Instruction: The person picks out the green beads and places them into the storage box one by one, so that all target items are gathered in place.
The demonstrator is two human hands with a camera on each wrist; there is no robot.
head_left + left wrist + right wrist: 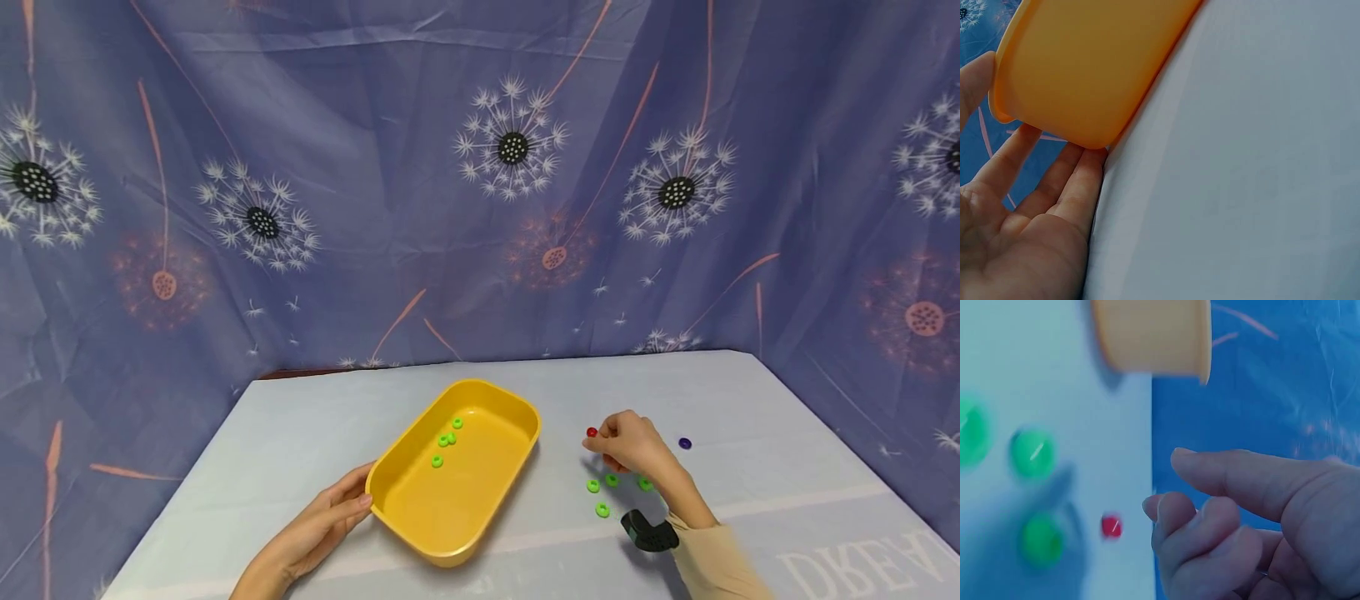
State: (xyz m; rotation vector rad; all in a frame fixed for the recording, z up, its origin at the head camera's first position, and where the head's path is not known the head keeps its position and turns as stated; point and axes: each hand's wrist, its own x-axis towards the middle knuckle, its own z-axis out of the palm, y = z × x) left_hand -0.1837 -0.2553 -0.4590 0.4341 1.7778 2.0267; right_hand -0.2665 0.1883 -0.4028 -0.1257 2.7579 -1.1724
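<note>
A yellow tray (480, 500) holds several small green rings (443, 441) near its far left side. My left hand (318, 529) touches its left corner, fingertips against the outer wall and rim. In the left wrist view those fingers (1079, 194) are mostly straight. Over the table to the right hovers my right hand (633, 442), bent fingers loosely curled, beside a small red bead (592, 432). A gap shows between thumb and forefinger in the right wrist view, with nothing visible in it; the red bead (1111, 526) appears beyond the fingertips.
Several more green rings (602, 509) lie on the white table just below my right hand. Farther right sits a dark blue ring (685, 443). A black device (648, 532) is at my right wrist. Behind the table hangs a blue dandelion-print curtain (412, 208).
</note>
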